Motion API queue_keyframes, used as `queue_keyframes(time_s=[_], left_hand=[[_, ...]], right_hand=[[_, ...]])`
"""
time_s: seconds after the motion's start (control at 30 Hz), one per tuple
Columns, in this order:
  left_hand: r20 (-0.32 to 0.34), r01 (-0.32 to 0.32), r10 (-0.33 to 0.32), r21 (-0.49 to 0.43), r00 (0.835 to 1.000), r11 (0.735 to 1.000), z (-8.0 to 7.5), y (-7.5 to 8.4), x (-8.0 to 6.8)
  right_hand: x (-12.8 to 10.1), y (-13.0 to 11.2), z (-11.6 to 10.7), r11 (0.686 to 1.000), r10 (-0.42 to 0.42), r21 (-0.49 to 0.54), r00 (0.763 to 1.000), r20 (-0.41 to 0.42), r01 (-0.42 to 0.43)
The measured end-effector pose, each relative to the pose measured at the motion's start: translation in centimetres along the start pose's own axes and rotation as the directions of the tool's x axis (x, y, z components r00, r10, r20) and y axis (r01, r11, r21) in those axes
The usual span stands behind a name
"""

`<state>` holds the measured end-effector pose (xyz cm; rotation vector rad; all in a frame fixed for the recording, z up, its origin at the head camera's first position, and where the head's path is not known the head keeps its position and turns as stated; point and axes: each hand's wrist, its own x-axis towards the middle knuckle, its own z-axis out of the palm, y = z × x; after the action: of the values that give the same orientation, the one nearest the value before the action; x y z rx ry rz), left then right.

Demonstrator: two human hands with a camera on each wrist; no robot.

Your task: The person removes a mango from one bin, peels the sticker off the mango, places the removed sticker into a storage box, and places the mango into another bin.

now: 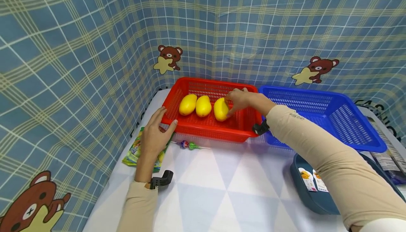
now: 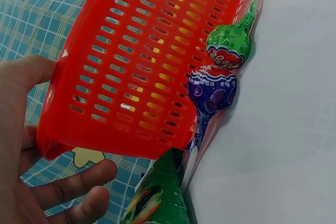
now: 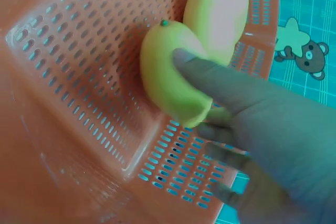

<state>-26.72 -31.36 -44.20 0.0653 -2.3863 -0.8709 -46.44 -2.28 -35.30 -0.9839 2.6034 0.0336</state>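
Observation:
Three yellow mangoes lie in the red basket point(image 1: 206, 132): a left one point(image 1: 188, 104), a middle one point(image 1: 203, 105) and a right one point(image 1: 221, 109). My right hand point(image 1: 239, 99) reaches over the basket's right part and holds the right mango. In the right wrist view, the thumb point(image 3: 197, 66) presses its side, with a finger at its end and the others spread apart. My left hand point(image 1: 155, 133) rests on the basket's front left corner, thumb and forefinger at the rim, the remaining fingers loose outside it in the left wrist view.
A blue basket point(image 1: 345, 124) stands right of the red one. Nearer on the right is a dark teal tub point(image 1: 309, 200), partly behind my right sleeve. Two lollipops, purple point(image 2: 212, 90) and green point(image 2: 229, 43), lie before the red basket. A green packet point(image 1: 134, 154) lies under my left hand.

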Motion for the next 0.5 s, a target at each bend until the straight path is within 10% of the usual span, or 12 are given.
queue_keyframes(time_s=[0.5], left_hand=[[0.003, -0.011, 0.011, -0.005, 1.000, 1.000, 0.0, -0.3, 0.0]], right_hand=[[-1.7, -1.4, -1.5, 0.999, 0.009, -0.049, 0.999, -0.031, -0.011]])
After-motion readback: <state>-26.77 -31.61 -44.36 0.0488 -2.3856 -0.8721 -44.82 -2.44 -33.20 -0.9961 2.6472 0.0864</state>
